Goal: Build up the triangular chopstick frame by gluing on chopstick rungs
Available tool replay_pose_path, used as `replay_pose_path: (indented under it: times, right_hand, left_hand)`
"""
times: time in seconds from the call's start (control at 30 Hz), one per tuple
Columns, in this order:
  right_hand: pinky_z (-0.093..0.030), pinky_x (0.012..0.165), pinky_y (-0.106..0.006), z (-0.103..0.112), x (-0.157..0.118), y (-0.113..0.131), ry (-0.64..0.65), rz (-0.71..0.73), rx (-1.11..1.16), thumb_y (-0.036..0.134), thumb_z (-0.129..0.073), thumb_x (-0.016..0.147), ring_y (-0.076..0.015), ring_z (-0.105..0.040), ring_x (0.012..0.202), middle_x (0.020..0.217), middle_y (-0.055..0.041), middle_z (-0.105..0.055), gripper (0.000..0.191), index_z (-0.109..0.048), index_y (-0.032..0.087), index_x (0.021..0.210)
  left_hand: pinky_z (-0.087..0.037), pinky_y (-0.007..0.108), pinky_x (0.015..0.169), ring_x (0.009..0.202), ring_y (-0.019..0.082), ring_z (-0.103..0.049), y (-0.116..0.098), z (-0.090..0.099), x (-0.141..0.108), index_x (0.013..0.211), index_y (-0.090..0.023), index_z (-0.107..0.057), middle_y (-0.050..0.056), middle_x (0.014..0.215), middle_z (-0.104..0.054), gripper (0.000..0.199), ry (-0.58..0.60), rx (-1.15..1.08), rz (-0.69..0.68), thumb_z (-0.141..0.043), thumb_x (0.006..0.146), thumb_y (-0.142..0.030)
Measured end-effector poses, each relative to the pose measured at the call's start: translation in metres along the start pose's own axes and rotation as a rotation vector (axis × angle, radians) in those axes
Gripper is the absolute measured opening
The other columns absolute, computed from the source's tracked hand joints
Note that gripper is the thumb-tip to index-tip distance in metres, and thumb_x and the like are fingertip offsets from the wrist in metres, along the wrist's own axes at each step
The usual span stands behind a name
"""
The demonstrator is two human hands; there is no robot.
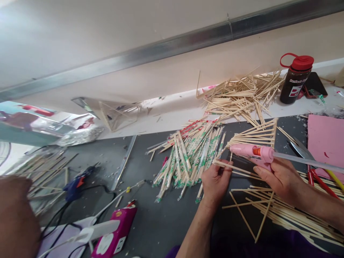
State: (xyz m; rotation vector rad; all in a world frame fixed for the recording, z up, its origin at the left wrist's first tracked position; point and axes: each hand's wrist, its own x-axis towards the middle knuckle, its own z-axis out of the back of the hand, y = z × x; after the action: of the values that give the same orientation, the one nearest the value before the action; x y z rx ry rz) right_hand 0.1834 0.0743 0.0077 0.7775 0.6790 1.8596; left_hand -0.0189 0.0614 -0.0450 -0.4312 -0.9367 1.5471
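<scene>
One hand, the left [216,182], pinches the stick frame [243,138] over the dark table [150,222], probably to steady it; the right hand [282,179] grips the pink gun [251,150], tip close by. Around: another person's arm [16,215], blue gun [73,191], power strip [115,233], wrapped chopsticks [185,157] crowding the left wrist, loose sticks [298,215], scissors [303,148] under the glue stick [298,158].

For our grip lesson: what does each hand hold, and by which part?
Right hand: pink glue gun, by its handle. Left hand: wooden sticks, near one end.
</scene>
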Motion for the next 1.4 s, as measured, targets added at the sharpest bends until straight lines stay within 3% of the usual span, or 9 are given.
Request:
replay_pose_path:
  times: [0.47,0.63,0.7,0.8,0.9,0.97,1.07,1.23,1.4]
  right_hand:
    - [-0.051,0.092,-0.041,0.001,0.000,-0.002,0.075,-0.019,0.019,0.034,-0.042,0.092,-0.0259,-0.067,0.096,0.103,-0.0112,-0.072,0.033,-0.068,0.018,0.104]
    - [-0.047,0.099,-0.039,0.017,0.005,0.005,0.189,0.034,0.118,0.030,-0.041,0.093,-0.0238,-0.062,0.109,0.109,-0.0065,-0.071,0.034,-0.065,0.024,0.116]
    - [-0.049,0.097,-0.038,0.027,0.005,0.009,0.191,0.003,0.182,0.032,-0.043,0.092,-0.0239,-0.063,0.106,0.099,-0.0055,-0.072,0.030,-0.068,0.025,0.108]
    - [-0.055,0.069,-0.032,0.040,0.001,0.009,0.109,-0.137,0.297,0.040,-0.050,0.090,-0.0211,-0.066,0.077,0.077,-0.0047,-0.070,0.029,-0.068,0.022,0.076]
    - [-0.045,0.048,-0.026,0.047,-0.001,0.005,0.027,-0.237,0.539,0.046,-0.049,0.091,-0.0150,-0.058,0.055,0.062,-0.0019,-0.064,0.033,-0.066,0.020,0.080]
    - [-0.043,0.047,-0.026,0.051,0.001,0.003,-0.018,-0.240,0.697,0.046,-0.045,0.093,-0.0142,-0.054,0.051,0.057,-0.0004,-0.061,0.033,-0.066,0.020,0.093]
    - [-0.043,0.048,-0.027,0.060,0.008,0.005,-0.083,-0.271,0.799,0.048,-0.043,0.093,-0.0145,-0.054,0.049,0.053,-0.0005,-0.058,0.036,-0.065,0.019,0.091]
    - [-0.042,0.046,-0.026,0.089,0.006,-0.002,-0.199,-0.351,0.793,0.049,-0.048,0.089,-0.0126,-0.053,0.047,0.056,-0.0002,-0.058,0.035,-0.063,0.018,0.085]
    - [-0.044,0.045,-0.022,0.118,-0.023,-0.038,-0.334,-0.518,0.662,0.044,-0.064,0.081,-0.0117,-0.055,0.050,0.059,0.0021,-0.061,0.023,-0.060,0.022,0.085]
  left_hand:
    - [-0.044,0.021,0.051,0.049,0.011,-0.056,0.002,0.000,0.000,0.072,-0.018,-0.067,-0.001,0.058,-0.065,0.019,0.006,0.008,-0.013,-0.061,0.080,-0.034]
    - [-0.045,0.021,0.052,0.050,0.011,-0.057,0.002,0.000,0.000,0.074,-0.018,-0.067,-0.001,0.058,-0.065,0.021,0.009,-0.009,-0.012,-0.060,0.081,-0.037]
    - [-0.046,0.021,0.052,0.050,0.011,-0.058,0.001,0.000,0.000,0.074,-0.018,-0.067,-0.001,0.059,-0.066,0.020,0.009,-0.027,-0.012,-0.060,0.081,-0.035]
    - [-0.047,0.022,0.055,0.053,0.012,-0.060,-0.001,0.001,0.000,0.075,-0.018,-0.067,0.000,0.061,-0.067,0.019,0.029,-0.040,0.023,-0.059,0.081,-0.034]
    - [-0.048,0.023,0.057,0.056,0.013,-0.062,-0.003,0.002,0.000,0.076,-0.017,-0.067,0.001,0.063,-0.067,0.019,0.024,-0.046,0.017,-0.058,0.082,-0.033]
    - [-0.048,0.023,0.058,0.057,0.013,-0.063,-0.003,0.002,0.001,0.077,-0.017,-0.067,0.001,0.063,-0.068,0.018,0.018,-0.043,0.002,-0.059,0.082,-0.033]
    - [-0.048,0.024,0.056,0.055,0.014,-0.063,-0.001,0.003,0.003,0.078,-0.017,-0.067,0.001,0.062,-0.068,0.020,0.024,-0.048,-0.010,-0.058,0.081,-0.034]
    - [-0.048,0.026,0.054,0.055,0.017,-0.064,0.005,0.003,0.006,0.079,-0.018,-0.068,0.002,0.064,-0.070,0.026,0.035,0.006,0.003,-0.057,0.080,-0.041]
    - [-0.048,0.028,0.054,0.055,0.019,-0.065,0.008,0.002,0.009,0.079,-0.018,-0.070,0.002,0.059,-0.069,0.030,0.037,0.034,0.031,-0.057,0.078,-0.045]
